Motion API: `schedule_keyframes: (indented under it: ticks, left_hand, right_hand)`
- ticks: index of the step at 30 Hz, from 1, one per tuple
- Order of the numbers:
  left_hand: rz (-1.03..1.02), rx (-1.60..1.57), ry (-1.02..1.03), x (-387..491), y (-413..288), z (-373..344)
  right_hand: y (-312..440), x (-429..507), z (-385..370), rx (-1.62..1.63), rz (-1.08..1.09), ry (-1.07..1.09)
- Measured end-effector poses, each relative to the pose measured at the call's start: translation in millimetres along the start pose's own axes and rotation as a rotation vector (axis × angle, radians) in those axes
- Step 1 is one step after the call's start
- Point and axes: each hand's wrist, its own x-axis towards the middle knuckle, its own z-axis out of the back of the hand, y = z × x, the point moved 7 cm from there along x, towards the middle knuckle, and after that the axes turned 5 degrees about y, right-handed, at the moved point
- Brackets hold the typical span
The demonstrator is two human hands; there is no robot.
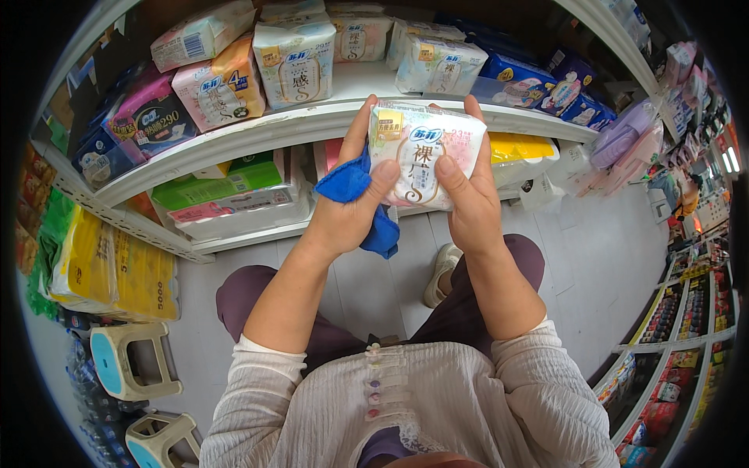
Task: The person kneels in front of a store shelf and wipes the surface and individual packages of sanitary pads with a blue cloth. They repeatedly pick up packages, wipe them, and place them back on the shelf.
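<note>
Between my two hands is a white and pink pack of sanitary pads point(424, 140), its printed front turned up towards me. My left hand point(345, 222) grips the pack's left side, thumb on the front. A blue cloth point(345, 180) is tucked in that same hand, one end hanging below the wrist. On the pack's right side, my right hand point(477, 210) holds with its thumb on the front and fingers behind. Just beyond, a white shelf point(366, 82) bears upright packs of pads, including a white pack point(294, 64) and another white pack point(442, 65).
Blue packs point(509, 79) stand at the shelf's right, a pink pack point(219, 88) at its left. Tissue packs point(234, 190) fill the lower shelf. Yellow bundles point(117, 263) and a plastic stool point(137, 360) are on the left; stocked shelving point(673, 339) lines the right.
</note>
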Motion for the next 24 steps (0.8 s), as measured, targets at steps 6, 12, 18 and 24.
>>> schedule_keyframes:
  ticks: [6, 12, 18, 24]
  left_hand:
    - [0.014, -0.031, -0.029, 0, 1, -1]
    - [-0.129, 0.667, -0.063, 5, -41, 33]
    - [-0.203, 0.713, -0.073, 3, -47, 51]
    - [-0.089, 0.431, -0.356, -1, -39, 88]
  right_hand:
    - [-5, -3, 4, 0.001, -0.036, -0.027]
    - [48, 12, -6, -1.123, 0.378, -0.021]
    - [50, 29, -43, -1.341, 0.530, 0.291]
    - [50, 82, -21, -1.429, 0.772, -0.005]
